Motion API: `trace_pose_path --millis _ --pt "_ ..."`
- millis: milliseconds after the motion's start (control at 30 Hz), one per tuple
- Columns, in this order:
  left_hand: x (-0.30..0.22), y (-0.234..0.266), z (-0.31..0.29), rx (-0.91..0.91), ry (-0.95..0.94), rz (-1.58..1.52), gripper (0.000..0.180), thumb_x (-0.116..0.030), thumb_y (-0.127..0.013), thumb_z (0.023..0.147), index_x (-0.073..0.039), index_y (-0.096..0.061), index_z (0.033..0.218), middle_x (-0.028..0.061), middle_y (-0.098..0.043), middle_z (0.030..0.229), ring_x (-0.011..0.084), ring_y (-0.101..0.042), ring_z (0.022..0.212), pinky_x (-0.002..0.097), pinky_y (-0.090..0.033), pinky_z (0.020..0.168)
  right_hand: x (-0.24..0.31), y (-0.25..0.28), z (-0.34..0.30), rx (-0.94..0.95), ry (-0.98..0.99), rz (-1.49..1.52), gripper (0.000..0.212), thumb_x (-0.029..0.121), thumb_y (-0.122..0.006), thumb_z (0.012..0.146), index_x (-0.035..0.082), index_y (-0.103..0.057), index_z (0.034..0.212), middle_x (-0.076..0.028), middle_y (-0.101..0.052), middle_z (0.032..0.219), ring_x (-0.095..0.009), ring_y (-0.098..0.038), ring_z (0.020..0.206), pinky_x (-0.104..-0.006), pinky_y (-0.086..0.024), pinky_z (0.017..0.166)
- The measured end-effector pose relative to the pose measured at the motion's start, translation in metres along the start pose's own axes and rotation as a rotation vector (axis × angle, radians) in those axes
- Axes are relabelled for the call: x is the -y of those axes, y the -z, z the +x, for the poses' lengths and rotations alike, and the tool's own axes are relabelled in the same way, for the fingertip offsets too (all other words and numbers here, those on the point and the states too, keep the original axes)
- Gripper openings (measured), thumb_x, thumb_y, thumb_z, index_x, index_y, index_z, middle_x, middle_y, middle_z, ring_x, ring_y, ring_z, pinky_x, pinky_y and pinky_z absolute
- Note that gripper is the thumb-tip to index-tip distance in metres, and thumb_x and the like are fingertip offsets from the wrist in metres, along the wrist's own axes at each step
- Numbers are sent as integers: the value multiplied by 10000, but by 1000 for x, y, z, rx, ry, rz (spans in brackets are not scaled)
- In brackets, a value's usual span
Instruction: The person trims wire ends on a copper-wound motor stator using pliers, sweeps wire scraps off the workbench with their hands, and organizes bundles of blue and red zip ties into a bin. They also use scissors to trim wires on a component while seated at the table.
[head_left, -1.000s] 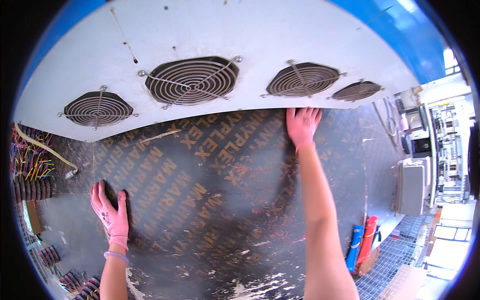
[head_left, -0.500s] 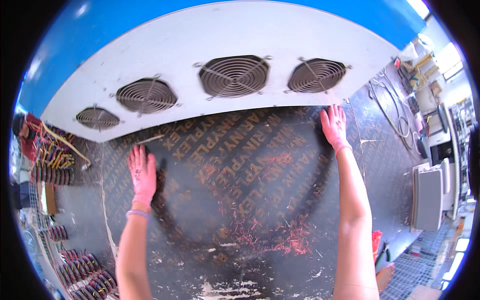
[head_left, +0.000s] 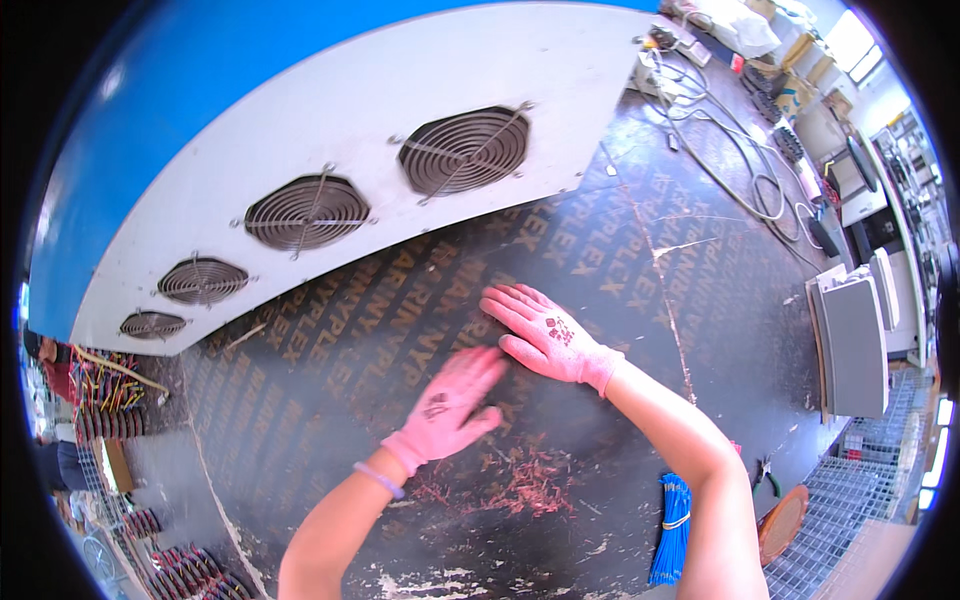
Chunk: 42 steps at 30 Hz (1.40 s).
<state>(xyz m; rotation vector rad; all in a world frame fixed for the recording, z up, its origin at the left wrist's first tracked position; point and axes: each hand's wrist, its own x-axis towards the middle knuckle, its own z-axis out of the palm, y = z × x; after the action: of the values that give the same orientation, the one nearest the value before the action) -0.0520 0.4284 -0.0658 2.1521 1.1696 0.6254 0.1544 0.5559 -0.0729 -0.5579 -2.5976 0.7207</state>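
Both hands wear pink gloves with dark printed marks. My left hand [head_left: 447, 408], slightly blurred, hovers or rests over the dark worn tabletop [head_left: 330, 430] with its thumb apart and nothing in it. Just beyond it and to the right, my right hand [head_left: 548, 340] spreads its fingers low over the same board, also holding nothing. Whether the palms touch the surface I cannot tell. The fingertips of the two hands come close together. Thin red scraps [head_left: 535, 487] lie scattered on the board nearer to me.
A white panel [head_left: 560, 90] with round fan grilles borders the far left. Blue wires [head_left: 670, 530], tied in a bundle, lie beside my right forearm, near pliers [head_left: 766, 480] and a round brown object [head_left: 783, 525]. Cables [head_left: 770, 195] coil at far right; wire bundles [head_left: 110, 425] stand left.
Both hands have left the panel's lower edge and come together over the middle of the board. The view has turned right, so the panel sits farther left and the blue wires show.
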Motion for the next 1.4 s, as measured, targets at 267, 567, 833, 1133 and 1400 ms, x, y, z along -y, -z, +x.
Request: trace_pose_path --millis 267,567,833,1133,1400 --pt "161 74 83 -191 422 679 425 -246 -442 976 -88 -466 1370 178 -415 1448 383 -330 1357 440 -257 1135 -83 -7 91 -242 -120 -291 539 381 -455 941 12 -487 1332 -182 -468 1400 -313 -360 1356 -430 -213 1158" --pt "155 47 142 -113 211 655 434 -229 -474 930 -125 -505 1350 122 -435 1454 343 -416 1316 468 -330 1091 -70 -11 69 -361 -8 -335 502 329 -508 887 -40 -537 1226 -200 -533 1308 -321 -451 1276 -439 -287 1116" --pt "7 18 33 136 -75 145 503 -118 -574 844 -79 -515 1343 131 -477 1414 324 -410 1339 455 -252 1164 35 3 -65 99 119 156 423 294 -503 912 43 -559 1248 -182 -514 1357 -308 -440 1316 -454 -278 1141" --pt "143 75 62 -312 444 507 470 -267 -393 994 -11 -452 1383 167 -444 1437 327 -372 1344 408 -238 1144 -76 32 29 -452 -203 -246 418 322 -472 937 37 -564 1228 -164 -525 1348 -310 -416 1321 -441 -239 1141" --pt "27 -4 62 -22 -2 431 486 -267 -506 926 -29 -493 1350 187 -421 1449 327 -374 1364 427 -214 1181 -11 9 -21 -88 -52 -295 584 336 -485 914 -61 -449 1341 -221 -436 1426 -346 -378 1358 -448 -232 1165"
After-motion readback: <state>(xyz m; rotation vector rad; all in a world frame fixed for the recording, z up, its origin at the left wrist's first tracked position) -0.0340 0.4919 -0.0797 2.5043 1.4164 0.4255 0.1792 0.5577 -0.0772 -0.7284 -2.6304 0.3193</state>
